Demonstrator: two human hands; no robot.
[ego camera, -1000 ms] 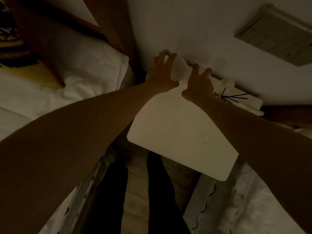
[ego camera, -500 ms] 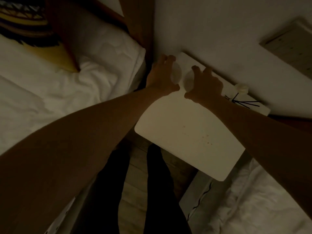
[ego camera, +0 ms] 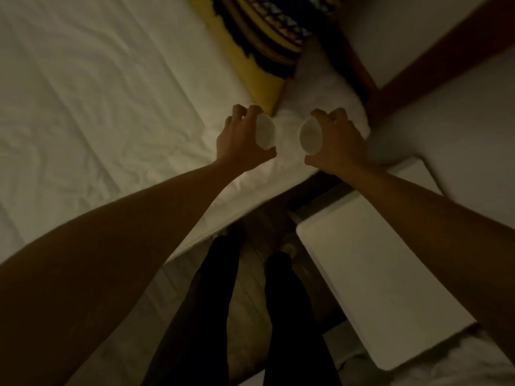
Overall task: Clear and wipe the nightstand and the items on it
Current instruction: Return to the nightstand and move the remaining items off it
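No text, label or number can be read anywhere.

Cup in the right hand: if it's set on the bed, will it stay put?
Probably light: the right hand holds the translucent cup by fingertips alone. Likely to tip, since the bed sheet is soft and wrinkled. On its side it could roll.

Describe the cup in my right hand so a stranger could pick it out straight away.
Start at the white bed, then its corner by the nightstand. Two hands hold pale round cups there. Yours is the cup in the right hand, nearer the nightstand.
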